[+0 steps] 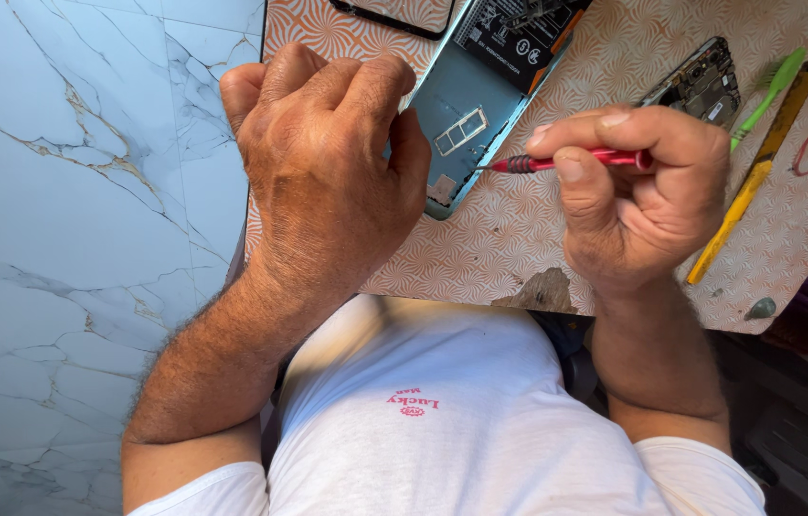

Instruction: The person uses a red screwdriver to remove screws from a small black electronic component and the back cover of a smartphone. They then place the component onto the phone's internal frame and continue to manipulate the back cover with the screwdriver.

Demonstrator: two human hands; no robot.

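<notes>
White shirt, worn by the person, lowest in view, between both forearms. Left hand: clenched, knuckles up, resting on the edge of an opened phone body, teal inside; whether the fingers grip it cannot be told. Right hand: grasping a red-handled screwdriver between thumb and fingers, tip pointing toward the left hand and reaching the phone body's lower corner. Beyond the right hand: a circuit board, a green plastic tool, a yellow strip tool. All lie on a table with an orange patterned covering. Marble floor outside the left hand.
</notes>
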